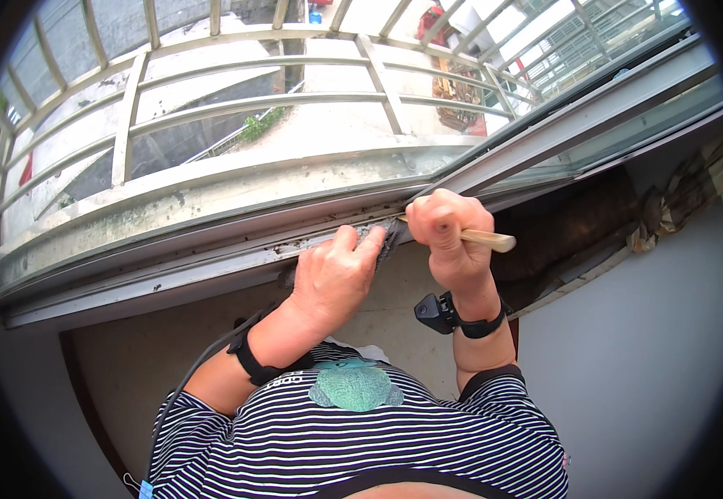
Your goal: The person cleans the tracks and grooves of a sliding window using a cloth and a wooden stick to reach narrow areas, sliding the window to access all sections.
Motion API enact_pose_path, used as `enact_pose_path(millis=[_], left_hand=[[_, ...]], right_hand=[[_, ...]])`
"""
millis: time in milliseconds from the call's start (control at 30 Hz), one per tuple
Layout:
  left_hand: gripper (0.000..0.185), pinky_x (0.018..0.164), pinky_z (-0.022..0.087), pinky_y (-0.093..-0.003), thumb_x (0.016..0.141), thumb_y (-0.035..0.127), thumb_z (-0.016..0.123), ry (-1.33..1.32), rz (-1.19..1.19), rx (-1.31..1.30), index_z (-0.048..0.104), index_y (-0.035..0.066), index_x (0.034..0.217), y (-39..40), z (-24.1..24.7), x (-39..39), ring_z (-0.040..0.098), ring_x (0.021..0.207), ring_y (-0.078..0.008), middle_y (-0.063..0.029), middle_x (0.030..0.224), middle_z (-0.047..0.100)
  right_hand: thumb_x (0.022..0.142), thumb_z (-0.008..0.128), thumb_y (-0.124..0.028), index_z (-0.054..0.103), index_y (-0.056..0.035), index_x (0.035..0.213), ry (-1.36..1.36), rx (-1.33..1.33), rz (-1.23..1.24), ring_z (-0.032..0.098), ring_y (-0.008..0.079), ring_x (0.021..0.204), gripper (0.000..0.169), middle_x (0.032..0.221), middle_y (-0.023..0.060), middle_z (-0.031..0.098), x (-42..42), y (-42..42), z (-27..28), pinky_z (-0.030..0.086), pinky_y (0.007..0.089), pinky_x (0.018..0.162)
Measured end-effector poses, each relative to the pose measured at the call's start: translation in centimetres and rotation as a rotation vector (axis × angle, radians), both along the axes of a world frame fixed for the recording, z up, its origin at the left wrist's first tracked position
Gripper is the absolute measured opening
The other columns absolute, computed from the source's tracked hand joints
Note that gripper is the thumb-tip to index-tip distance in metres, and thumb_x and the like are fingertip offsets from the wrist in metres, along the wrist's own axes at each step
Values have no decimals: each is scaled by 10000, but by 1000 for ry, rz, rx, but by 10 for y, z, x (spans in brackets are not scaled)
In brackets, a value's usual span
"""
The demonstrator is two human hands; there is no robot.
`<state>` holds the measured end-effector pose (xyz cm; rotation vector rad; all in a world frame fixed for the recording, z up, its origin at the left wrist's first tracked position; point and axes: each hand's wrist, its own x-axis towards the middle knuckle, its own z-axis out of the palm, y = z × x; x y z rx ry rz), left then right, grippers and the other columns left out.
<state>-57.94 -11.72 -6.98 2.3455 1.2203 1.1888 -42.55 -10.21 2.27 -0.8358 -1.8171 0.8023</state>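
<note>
My right hand (pixel 455 234) is closed around a wooden stick-like handle (pixel 489 240), whose pale end juts out to the right. The handle's thin other end points toward the window track, and its tip is mostly hidden. Beside it, my left hand (pixel 336 271) grips a dark grey cloth (pixel 389 240) and presses it against the sill edge with bent fingers. Dirt and dark specks lie along the metal sliding-window track (pixel 286 249) under and left of the fingers. The two hands are close together but apart.
A sliding window frame (pixel 586 115) slants up to the right of my hands. Outside the opening stands a metal railing (pixel 255 103) above a concrete ledge (pixel 211 181). A black cable (pixel 202 355) runs along my left arm. Brown wrapping material (pixel 642 231) lies at the right.
</note>
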Motion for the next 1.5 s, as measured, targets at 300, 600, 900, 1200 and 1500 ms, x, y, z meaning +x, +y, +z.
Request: enact_pose_path(millis=[300,600,900,1200,1500], left_hand=[[219,463,509,-416,786,71,614,-91,-86,-99,621,62,1005,-4,-14,15,621,549,-307,-129,710,567],[175,549,517,-394,837,59,641,-179,-2,-147,647,57,1012,-9,-2,16,634,648,-314,-130,759,619],[165,709,528,-297,834,-59,611,-532,-185,-138,649,0,983,6,36,6,680,789,-267,-143,900,682],[151,706,490,-245,841,-86,596,-475,-226,-177,635,-12,967,15,49,8,619,761,-140,-98,882,669],[185,712,499,-269,821,-90,595,-325,-240,-190,636,-20,987,1,43,10,635,782,-206,-138,915,653]], right_hand=[[961,567,-197,535,14,727,-447,22,193,473,211,509,317,610,86,461,-22,30,11,375,346,482],[1028,484,-295,406,-46,719,313,-169,152,267,71,524,404,605,-29,327,3,-3,42,239,253,477],[1019,478,-373,337,-92,657,553,86,0,260,112,447,479,535,-27,298,29,-49,13,242,290,437],[1017,465,-385,331,-77,609,590,310,-130,282,135,390,529,492,-5,318,9,-58,-33,255,298,397],[977,529,-197,439,-44,684,282,533,-95,412,224,451,343,570,46,387,9,-54,-55,344,339,421]])
